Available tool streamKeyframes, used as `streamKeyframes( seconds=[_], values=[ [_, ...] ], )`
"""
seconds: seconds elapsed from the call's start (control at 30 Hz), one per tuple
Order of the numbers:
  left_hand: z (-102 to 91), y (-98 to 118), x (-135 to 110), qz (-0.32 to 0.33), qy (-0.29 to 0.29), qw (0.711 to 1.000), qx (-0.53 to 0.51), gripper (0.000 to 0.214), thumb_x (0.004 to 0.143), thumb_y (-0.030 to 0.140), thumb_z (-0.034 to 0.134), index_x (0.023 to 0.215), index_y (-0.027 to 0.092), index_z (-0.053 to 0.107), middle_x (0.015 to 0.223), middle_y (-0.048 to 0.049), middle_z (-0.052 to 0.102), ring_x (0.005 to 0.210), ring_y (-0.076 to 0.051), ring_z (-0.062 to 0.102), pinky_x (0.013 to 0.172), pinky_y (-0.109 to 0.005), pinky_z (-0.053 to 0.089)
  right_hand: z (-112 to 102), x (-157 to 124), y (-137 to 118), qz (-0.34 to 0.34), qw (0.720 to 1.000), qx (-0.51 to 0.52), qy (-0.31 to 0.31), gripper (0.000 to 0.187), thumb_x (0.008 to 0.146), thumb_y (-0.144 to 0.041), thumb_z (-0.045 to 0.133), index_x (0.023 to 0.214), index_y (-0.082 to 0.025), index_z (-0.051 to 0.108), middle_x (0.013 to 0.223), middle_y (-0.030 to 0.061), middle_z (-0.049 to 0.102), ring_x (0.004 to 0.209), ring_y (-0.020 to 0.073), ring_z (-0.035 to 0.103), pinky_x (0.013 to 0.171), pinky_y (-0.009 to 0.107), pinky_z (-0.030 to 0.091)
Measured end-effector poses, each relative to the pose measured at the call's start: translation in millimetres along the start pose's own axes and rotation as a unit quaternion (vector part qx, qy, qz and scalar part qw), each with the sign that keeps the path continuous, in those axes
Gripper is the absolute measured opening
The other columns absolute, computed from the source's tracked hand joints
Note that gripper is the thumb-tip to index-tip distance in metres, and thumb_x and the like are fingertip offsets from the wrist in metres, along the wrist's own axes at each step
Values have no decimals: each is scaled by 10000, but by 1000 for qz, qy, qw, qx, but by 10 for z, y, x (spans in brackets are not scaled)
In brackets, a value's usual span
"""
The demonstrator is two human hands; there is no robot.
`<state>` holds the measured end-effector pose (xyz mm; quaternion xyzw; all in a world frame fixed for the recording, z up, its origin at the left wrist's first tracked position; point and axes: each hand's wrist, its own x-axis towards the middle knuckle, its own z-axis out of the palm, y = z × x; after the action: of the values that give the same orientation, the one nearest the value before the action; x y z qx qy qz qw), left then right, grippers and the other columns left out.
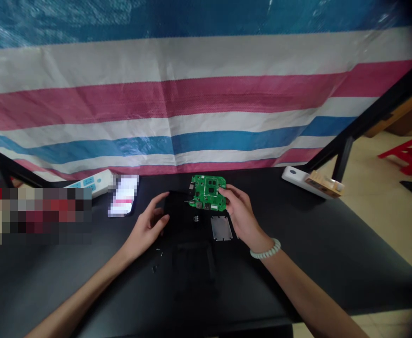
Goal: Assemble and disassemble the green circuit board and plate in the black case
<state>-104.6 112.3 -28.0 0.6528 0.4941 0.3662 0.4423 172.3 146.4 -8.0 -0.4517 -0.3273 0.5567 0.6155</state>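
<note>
My right hand [239, 211] grips the right edge of a green circuit board [207, 191], holding it just above the black table [332, 244]. My left hand [151, 224] curls around the left side of a black casing [177, 206] that lies next to the board. A small grey metal plate [221, 228] lies flat just below the board, close to my right wrist. Tiny dark screws [158, 256] are scattered on the table near my left wrist. A beaded bracelet [266, 250] sits on my right wrist.
A phone with a lit screen [124, 196] lies left of the casing, and a white power strip [89, 182] beyond it. Another white power strip [309, 182] sits at the back right. A striped tarp [191, 103] hangs behind the table. Red stools [410, 152] stand on the floor right.
</note>
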Motion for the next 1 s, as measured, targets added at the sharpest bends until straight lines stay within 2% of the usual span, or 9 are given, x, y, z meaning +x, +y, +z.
streamKeyframes(
  seconds=[0.1,0.17,0.27,0.37,0.43,0.57,1.0],
  values=[
    [-23,-12,-8,47,-2,990,130,402,1043,443,586,1377,229,646,815,14,596,642,-119,529,586,-229,423,-4,8,-15,18,1000,0,-14,245,728,-385,882,809,-223,717,786,-18,625,734,151,552,637,274,428],
    [-25,-8,-13,58,-12,984,170,331,1047,436,575,1270,223,694,844,4,641,645,-122,536,589,-233,414,-7,9,-26,23,999,-28,-24,239,735,-387,862,809,-219,710,788,-13,618,733,154,544,637,279,415],
    [-11,6,-25,77,-32,978,191,274,1052,400,559,1200,222,706,913,-17,700,720,-148,613,611,-237,443,-10,1,-27,4,995,-85,-42,246,743,-379,839,751,-213,658,748,-28,546,708,142,485,622,276,366],
    [5,14,-34,109,-45,971,209,234,1052,346,542,1132,215,719,1006,-47,731,840,-179,673,713,-268,491,-12,-10,-5,-13,993,-109,-51,246,759,-378,819,736,-211,639,742,-34,510,696,135,445,613,274,334],
    [8,11,-34,125,-50,967,217,217,1053,313,529,1057,208,718,994,-54,724,864,-188,677,773,-292,496,-14,-13,11,-8,993,-111,-41,227,763,-379,811,760,-214,655,761,-27,526,708,140,454,616,275,337],
    [-6,-8,-31,123,-66,966,219,209,1055,283,516,942,202,673,942,-53,685,834,-187,651,757,-297,471,-12,-17,23,-9,991,-132,-33,210,754,-373,803,761,-225,654,761,-22,526,728,157,464,625,279,358],
    [-35,1,-33,124,-97,965,210,146,1020,229,534,934,209,651,946,-39,655,827,-175,636,768,-290,457,0,-27,-15,-11,988,-144,-52,213,776,-362,769,722,-221,618,731,-30,468,696,143,419,587,265,315]
  ],
)
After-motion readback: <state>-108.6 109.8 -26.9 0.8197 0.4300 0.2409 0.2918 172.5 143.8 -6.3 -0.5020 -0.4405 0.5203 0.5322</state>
